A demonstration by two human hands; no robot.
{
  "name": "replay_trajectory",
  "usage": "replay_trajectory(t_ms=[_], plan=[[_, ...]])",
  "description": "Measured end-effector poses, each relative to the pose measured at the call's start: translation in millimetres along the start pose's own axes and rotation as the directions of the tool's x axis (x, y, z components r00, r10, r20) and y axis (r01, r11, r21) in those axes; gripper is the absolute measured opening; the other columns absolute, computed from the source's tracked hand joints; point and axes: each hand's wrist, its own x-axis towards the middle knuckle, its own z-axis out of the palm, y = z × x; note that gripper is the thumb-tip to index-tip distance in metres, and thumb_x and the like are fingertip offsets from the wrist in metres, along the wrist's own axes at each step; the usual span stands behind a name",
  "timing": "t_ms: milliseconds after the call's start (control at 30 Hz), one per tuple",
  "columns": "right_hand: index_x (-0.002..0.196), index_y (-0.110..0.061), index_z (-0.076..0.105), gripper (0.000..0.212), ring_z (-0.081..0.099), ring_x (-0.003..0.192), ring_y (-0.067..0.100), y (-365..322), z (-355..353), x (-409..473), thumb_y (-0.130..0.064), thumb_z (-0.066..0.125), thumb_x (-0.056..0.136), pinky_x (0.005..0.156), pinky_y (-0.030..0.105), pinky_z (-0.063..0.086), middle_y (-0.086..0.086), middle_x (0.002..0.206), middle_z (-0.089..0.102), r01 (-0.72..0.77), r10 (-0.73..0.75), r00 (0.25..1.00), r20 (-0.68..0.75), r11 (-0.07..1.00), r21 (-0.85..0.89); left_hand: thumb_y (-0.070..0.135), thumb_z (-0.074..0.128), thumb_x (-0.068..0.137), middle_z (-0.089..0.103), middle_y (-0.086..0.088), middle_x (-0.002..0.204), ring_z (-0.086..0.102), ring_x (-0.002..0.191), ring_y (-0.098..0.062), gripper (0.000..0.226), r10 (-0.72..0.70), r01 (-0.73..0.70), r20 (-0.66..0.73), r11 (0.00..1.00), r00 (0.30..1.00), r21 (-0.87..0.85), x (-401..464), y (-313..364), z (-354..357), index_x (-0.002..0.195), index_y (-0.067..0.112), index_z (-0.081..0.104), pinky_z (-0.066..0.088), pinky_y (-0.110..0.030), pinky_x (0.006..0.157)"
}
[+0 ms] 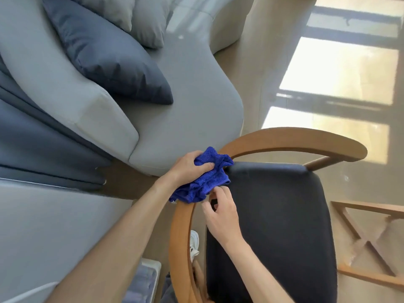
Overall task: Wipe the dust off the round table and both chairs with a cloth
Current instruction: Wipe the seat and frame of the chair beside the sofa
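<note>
Right at the bend of the chair's curved wooden rail (181, 226) sits the blue cloth (203, 180), bunched into a crumpled wad and pressed against the wood where the rail turns from the side toward the back. The left hand (190, 166) grips the cloth from above, its fingers curled over the upper folds and the thumb tucked into the fabric. The right hand (220, 213) is just below and beside the cloth, fingers bent, their tips pinching at its lower edge close to the rail; how firmly they hold it cannot be told. Both forearms reach in from the bottom of the view, bare.

The chair (273, 226) has a dark padded backrest inside the rail, and the rail arcs round behind it to a rounded end (358, 152) on the far right. A wooden strut joins that end to the backrest.

Beyond the chair stands a grey sofa (185, 106) with a dark blue cushion (105, 55) leaning on its arm and 2 lighter grey cushions (144, 20) farther back. Pale floor (273, 73) runs to the right, crossed by bright patches of sunlight. A wooden frame with crossed bars (369, 243) lies at the right edge. A white shoe (194, 241) shows on the floor between rail and backrest.
</note>
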Motion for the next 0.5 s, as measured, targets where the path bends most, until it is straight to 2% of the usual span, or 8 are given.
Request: replay_trajectory(t_ms=[200, 333, 500], plan=[[0.096, -0.020, 0.060, 0.012, 0.054, 0.095, 0.009, 3, -16, 40, -0.012, 0.060, 0.087, 0.085, 0.030, 0.049, -0.010, 0.103, 0.052, -0.038, 0.036, 0.993, -0.114, 0.999, -0.015, 0.046, 0.063, 0.082, 0.065, 0.018, 0.085, 0.060, 0.080, 0.000, 0.010, 0.056, -0.062, 0.070, 0.994, 0.996, 0.088, 54, 16, 11, 0.090, 0.040, 0.059, 0.040, -0.016, 0.065], [0.102, -0.019, 0.061, 0.018, 0.054, 0.100, 0.007, 12, -39, 62, -0.012, 0.059, 0.087, 0.086, 0.028, 0.048, -0.011, 0.109, 0.052, -0.068, 0.060, 0.981, -0.183, 0.997, -0.037, 0.050, 0.062, 0.082, 0.066, 0.016, 0.089, 0.061, 0.084, -0.003, 0.022, 0.110, -0.121, 0.107, 0.988, 0.988, 0.095, 85, 30, 21, 0.099, 0.037, 0.061, 0.045, -0.019, 0.071], [0.108, -0.016, 0.061, 0.021, 0.053, 0.105, 0.007, 23, -80, 89, -0.011, 0.058, 0.088, 0.089, 0.029, 0.047, -0.009, 0.110, 0.054, -0.103, 0.082, 0.958, -0.275, 0.993, -0.062, 0.050, 0.061, 0.083, 0.062, 0.020, 0.085, 0.056, 0.080, 0.001, 0.013, 0.173, -0.203, 0.172, 0.963, 0.970, 0.179, 121, 65, 35, 0.092, 0.043, 0.055, 0.039, -0.017, 0.064]])
